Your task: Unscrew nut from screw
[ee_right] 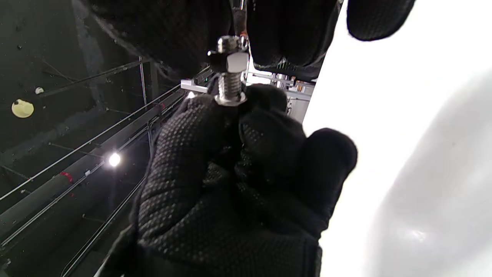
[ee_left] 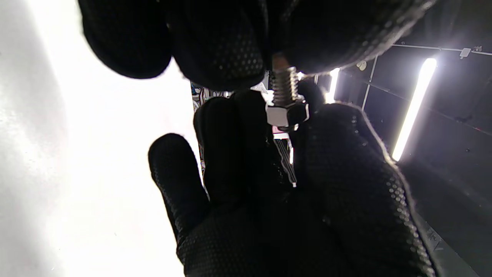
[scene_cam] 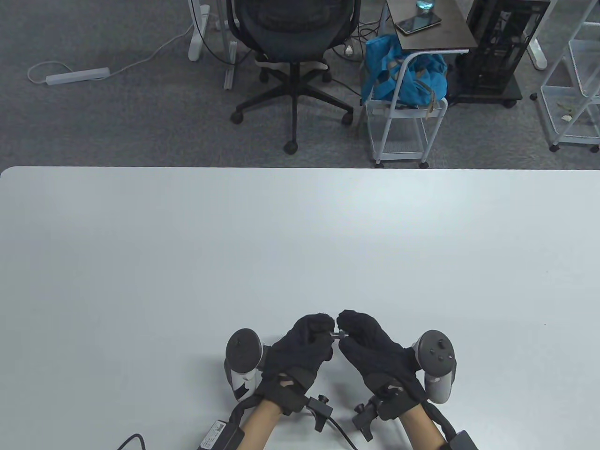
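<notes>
A steel screw (scene_cam: 335,334) with a hex nut (scene_cam: 342,334) is held level between both hands, low over the table's front edge. My left hand (scene_cam: 325,333) pinches the screw's head end. In the left wrist view its fingers (ee_left: 230,57) close on the top of the threaded shaft (ee_left: 285,86), with the nut (ee_left: 287,114) below. My right hand (scene_cam: 348,333) pinches the nut. In the right wrist view the nut (ee_right: 231,61) sits near the screw's free tip, with bare thread (ee_right: 230,86) running into the left glove (ee_right: 215,161).
The white table (scene_cam: 300,243) spreads out beyond the hands. An office chair (scene_cam: 293,42), a white cart with a blue bag (scene_cam: 403,79) and a power strip (scene_cam: 77,75) stand on the floor past the far edge.
</notes>
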A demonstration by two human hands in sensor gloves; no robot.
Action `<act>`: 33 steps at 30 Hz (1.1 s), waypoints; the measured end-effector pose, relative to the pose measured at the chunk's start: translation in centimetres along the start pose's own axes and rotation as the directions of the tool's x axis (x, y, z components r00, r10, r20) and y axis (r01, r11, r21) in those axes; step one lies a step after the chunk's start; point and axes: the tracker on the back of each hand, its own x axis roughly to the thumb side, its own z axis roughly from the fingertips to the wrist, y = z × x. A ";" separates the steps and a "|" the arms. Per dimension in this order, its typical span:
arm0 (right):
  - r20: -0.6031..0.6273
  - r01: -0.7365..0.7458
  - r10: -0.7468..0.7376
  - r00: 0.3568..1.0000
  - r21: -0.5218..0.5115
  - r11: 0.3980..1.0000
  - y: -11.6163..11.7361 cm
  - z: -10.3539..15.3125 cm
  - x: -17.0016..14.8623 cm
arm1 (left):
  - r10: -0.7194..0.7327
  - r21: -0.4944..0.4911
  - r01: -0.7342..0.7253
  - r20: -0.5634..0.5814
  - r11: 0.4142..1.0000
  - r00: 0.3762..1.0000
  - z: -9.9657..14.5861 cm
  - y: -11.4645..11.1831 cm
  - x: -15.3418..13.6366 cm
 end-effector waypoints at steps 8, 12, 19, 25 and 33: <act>-0.077 -0.039 0.038 0.996 -0.010 0.999 0.3 0.0 -0.9 | -0.024 -0.023 0.024 0.026 0.999 0.999 0.0 -0.2 0.1; -0.034 -0.060 0.060 0.998 0.005 0.998 0.2 -0.2 -0.5 | -0.050 -0.049 0.051 0.028 0.998 0.998 -0.1 -0.2 0.1; 0.011 -0.068 0.068 0.998 0.008 0.998 0.1 -0.1 0.1 | -0.030 -0.011 0.030 0.013 0.999 0.999 0.0 -0.1 0.1; -0.067 -0.055 0.054 0.996 -0.012 0.998 0.2 0.1 -0.8 | -0.031 -0.009 0.032 0.026 0.999 0.999 0.0 -0.2 0.1; -0.066 -0.102 0.103 0.992 0.009 0.995 0.4 -0.1 -0.6 | -0.047 -0.020 0.048 0.032 0.999 0.998 0.0 -0.3 0.1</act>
